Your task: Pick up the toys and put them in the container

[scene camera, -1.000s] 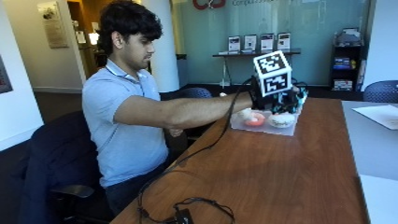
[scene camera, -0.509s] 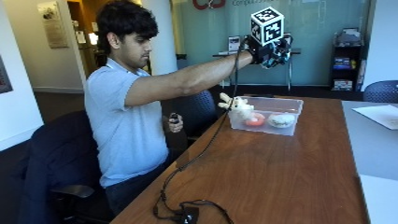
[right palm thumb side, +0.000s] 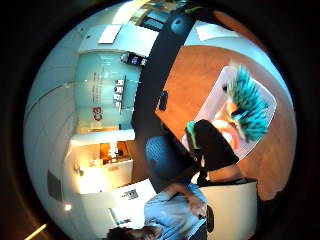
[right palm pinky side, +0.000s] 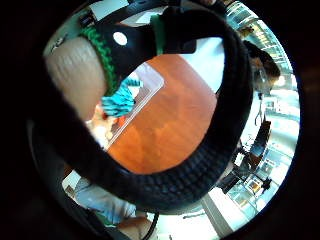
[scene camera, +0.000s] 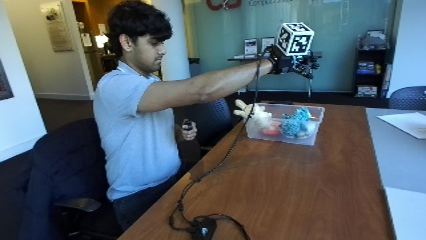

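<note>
In the outside view a clear plastic container (scene camera: 293,138) stands on the wooden table. Inside it lie a teal fuzzy toy (scene camera: 295,123) and a red toy (scene camera: 270,131), while a cream plush toy (scene camera: 255,113) sticks out over its near end. My gloved right hand (scene camera: 293,62) hangs high above the container on an outstretched arm, fingers relaxed and holding nothing. Both palm views look down on the teal toy (right palm thumb side: 248,108) (right palm pinky side: 118,100) in the container (right palm thumb side: 212,107) (right palm pinky side: 150,83).
A black cable runs along the table to a small black device (scene camera: 203,228) near the front edge. White sheets (scene camera: 405,123) lie on the table's right side. The person's bare hand (scene camera: 188,131) holds a small dark thing by the table edge. Office chairs stand behind.
My hand has risen from inside the container to high above it. The teal toy now shows in the container, where it was not seen before.
</note>
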`<act>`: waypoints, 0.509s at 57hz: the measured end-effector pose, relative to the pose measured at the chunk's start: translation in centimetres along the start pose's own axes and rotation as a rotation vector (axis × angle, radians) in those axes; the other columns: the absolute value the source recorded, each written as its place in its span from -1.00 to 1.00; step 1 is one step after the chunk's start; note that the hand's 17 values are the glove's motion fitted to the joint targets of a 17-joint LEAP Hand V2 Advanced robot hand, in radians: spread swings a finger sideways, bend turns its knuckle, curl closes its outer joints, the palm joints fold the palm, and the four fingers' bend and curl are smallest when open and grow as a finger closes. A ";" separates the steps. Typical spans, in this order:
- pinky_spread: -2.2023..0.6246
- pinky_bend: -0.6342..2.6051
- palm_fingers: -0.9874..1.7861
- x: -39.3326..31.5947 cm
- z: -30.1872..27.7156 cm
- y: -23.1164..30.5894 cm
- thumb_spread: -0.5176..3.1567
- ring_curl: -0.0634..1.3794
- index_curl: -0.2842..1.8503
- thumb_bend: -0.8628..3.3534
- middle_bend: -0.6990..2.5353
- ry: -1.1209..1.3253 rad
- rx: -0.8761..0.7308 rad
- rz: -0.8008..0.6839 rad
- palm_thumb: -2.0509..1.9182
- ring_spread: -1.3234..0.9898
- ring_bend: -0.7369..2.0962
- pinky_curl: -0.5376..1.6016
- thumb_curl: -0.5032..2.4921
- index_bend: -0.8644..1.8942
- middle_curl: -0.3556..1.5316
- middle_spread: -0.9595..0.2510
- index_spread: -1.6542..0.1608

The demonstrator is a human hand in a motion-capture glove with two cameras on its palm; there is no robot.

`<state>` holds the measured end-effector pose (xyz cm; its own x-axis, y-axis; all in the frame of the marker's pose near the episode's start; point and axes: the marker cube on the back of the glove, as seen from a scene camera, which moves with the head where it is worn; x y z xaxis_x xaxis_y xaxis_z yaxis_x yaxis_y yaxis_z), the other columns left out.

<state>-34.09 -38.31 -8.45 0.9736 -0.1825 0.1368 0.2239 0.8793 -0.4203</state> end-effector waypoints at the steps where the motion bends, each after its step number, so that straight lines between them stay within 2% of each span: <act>1: 0.51 0.22 -0.46 0.2 -0.1 0.1 0.07 -0.40 -0.31 -0.33 -0.51 0.006 0.007 0.001 0.03 0.10 -0.33 -0.14 -0.25 -0.25 -0.36 0.62 0.46; 16: 0.58 0.17 -0.41 4.2 -1.1 3.2 0.07 -0.46 -0.35 -0.45 -0.50 0.120 0.045 0.026 0.01 0.15 -0.35 -0.20 -0.38 -0.25 -0.40 0.61 0.45; 29: 0.59 0.16 -0.38 9.5 2.4 10.6 0.07 -0.47 -0.36 -0.50 -0.49 0.271 -0.055 -0.001 0.02 0.15 -0.35 -0.22 -0.43 -0.24 -0.41 0.60 0.45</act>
<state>-22.54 -29.71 -9.49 0.9480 -0.3005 -0.1050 0.2192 0.8555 -0.4691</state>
